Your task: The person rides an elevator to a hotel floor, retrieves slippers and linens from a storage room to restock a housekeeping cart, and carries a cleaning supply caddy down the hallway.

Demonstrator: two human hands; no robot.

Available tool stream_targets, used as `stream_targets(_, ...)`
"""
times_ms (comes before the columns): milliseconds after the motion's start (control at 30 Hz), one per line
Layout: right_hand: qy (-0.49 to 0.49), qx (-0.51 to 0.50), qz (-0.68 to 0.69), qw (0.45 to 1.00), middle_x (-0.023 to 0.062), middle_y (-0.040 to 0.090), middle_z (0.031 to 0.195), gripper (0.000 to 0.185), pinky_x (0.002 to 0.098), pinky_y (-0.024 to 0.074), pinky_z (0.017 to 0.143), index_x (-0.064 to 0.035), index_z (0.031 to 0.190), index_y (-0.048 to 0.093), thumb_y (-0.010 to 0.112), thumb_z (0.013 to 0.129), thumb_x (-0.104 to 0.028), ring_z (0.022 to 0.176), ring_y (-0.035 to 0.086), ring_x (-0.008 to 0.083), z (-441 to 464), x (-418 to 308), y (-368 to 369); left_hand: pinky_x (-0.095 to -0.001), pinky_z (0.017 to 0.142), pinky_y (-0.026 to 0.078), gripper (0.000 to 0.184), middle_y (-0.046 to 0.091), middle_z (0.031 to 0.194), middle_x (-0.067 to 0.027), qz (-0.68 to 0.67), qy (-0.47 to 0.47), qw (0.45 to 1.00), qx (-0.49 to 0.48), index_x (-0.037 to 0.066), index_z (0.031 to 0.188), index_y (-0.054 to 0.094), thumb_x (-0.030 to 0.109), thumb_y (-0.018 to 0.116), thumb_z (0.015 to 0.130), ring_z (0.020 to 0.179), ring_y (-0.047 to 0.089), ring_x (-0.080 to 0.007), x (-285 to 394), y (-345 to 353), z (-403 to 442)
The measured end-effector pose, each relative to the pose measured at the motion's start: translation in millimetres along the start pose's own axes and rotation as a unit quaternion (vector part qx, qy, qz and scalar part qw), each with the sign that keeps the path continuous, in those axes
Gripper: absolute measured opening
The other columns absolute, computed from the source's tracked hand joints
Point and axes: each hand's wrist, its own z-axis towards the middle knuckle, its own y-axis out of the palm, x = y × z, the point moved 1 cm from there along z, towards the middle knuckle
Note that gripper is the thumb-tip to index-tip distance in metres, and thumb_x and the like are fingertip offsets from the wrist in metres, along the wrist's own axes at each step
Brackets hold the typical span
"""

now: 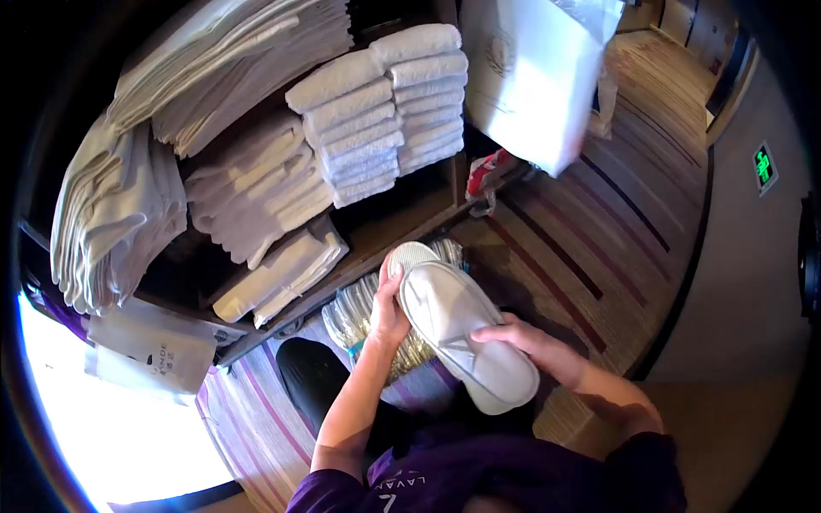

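A pair of white slippers (pixel 445 303), laid one over the other, is held above my lap. My left hand (pixel 391 308) is closed on their left edge near the upper end. On the other side, my right hand (pixel 517 335) pinches the upper slipper around its strap. Below and left of the slippers, a row of clear-wrapped bundles (pixel 346 321) lies on the carpet, partly covered by my left forearm.
Shelves (pixel 428 224) hold stacks of folded towels (pixel 351 120) and folded linens (pixel 120 205). A white bag (pixel 530 77) hangs at the top right, and a printed bag (pixel 154 346) at the lower left. The wall (pixel 744 256) stands to the right.
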Motion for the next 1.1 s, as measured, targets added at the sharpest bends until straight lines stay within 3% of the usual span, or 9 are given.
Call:
stream_targets(267,-0.03,-0.001,0.112,0.993,0.0065,0.067,0.112,0.048,0.0342,0.0541,0.089,-0.0026,0.133,0.056,0.071,0.089,-0.017,0.101,0.066,0.0165,48.3,42.4,36.2,-0.0421,0.104,0.051,0.055,0.067,0.129,-0.0117,-0.083,-0.066,0.994,0.032,0.006,0.136,0.058,0.05,0.046,0.105,0.117,0.065,-0.0257,10.0,-11.5,-34.4)
stream_targets(567,-0.079,0.088,0.145,0.982,0.0101,0.062,0.119,0.058,0.0371,0.0524,0.093,-0.0032,0.136,0.047,0.074,0.087,-0.018,0.106,0.062,0.0192,61.7,66.8,50.3,-0.0442,0.113,0.041,0.076,0.055,0.148,-0.0129,-0.076,-0.073,0.993,0.051,0.007,0.152,0.043,0.066,0.034,0.103,0.133,0.054,-0.0298,-28.4,-26.7,-82.5)
stream_targets(633,-0.074,0.088,0.153,0.982,0.0102,0.063,0.119,0.059,0.0371,0.0523,0.093,-0.0033,0.136,0.046,0.074,0.087,-0.019,0.107,0.063,0.0199,63.8,67.9,48.6,-0.0449,0.109,0.046,0.073,0.057,0.144,-0.0128,-0.055,-0.094,0.994,0.001,0.007,0.151,0.043,0.064,0.036,0.104,0.131,0.056,-0.0283,-14.9,-19.5,-87.4)
stream_targets(700,-0.069,0.074,0.125,0.987,0.0108,0.062,0.123,0.058,0.0363,0.0507,0.096,-0.0025,0.137,0.046,0.073,0.089,-0.021,0.111,0.061,0.0202,68.9,72.2,44.5,-0.0443,0.101,0.051,0.07,0.059,0.137,-0.0147,-0.015,-0.087,0.996,0.017,0.006,0.147,0.043,0.057,0.054,0.101,0.123,0.06,-0.0292,-20.1,-30.9,-87.5)
stream_targets(767,-0.071,0.058,0.066,0.994,0.0131,0.06,0.127,0.065,0.0373,0.049,0.099,-0.0015,0.141,0.042,0.073,0.088,-0.023,0.116,0.06,0.0223,72.7,69.8,47.0,-0.0433,0.093,0.055,0.07,0.061,0.127,-0.0155,0.175,-0.091,0.966,0.165,0.005,0.142,0.044,0.043,0.074,0.093,0.113,0.063,-0.0299,-16.6,-12.6,-91.9)
stream_targets(800,-0.067,0.045,0.007,0.997,0.0154,0.058,0.131,0.071,0.0383,0.0473,0.103,-0.0004,0.144,0.039,0.074,0.088,-0.026,0.12,0.058,0.0245,73.5,70.3,48.7,-0.0427,0.089,0.056,0.071,0.061,0.124,-0.0168,0.129,-0.043,0.969,0.205,0.003,0.14,0.045,0.028,0.083,0.085,0.106,0.065,-0.0303,-23.1,-12.3,-83.8)
stream_targets(933,-0.165,0.119,-0.162,0.965,0.0182,0.052,0.139,0.093,0.0389,0.0419,0.109,0.0001,0.155,0.021,0.078,0.088,-0.031,0.129,0.052,0.0287,97.1,85.1,46.9,-0.0457,0.087,0.057,0.068,0.061,0.124,-0.0178,0.017,-0.079,0.978,0.191,-0.002,0.138,0.045,0.018,0.08,0.084,0.105,0.066,-0.0315,-22.5,-36.9,-50.8)
stream_targets(1033,-0.116,0.169,-0.187,0.961,0.0206,0.055,0.137,0.096,0.0393,0.0411,0.111,0.0013,0.155,0.022,0.08,0.087,-0.035,0.129,0.053,0.0317,79.2,73.8,46.0,-0.0451,0.087,0.059,0.074,0.062,0.122,-0.0187,0.055,-0.029,0.957,0.283,-0.001,0.142,0.04,0.019,0.081,0.084,0.104,0.067,-0.0323,-13.1,-48.8,-9.7)
stream_targets(1100,-0.095,0.168,-0.211,0.958,0.0212,0.057,0.134,0.092,0.0394,0.0461,0.106,0.0018,0.153,0.028,0.081,0.085,-0.032,0.125,0.057,0.0308,83.6,66.6,37.0,-0.0474,0.09,0.059,0.083,0.059,0.128,-0.0196,0.085,0.008,0.967,0.239,0.002,0.147,0.031,0.021,0.081,0.084,0.112,0.065,-0.0331,-4.0,-53.9,21.6)
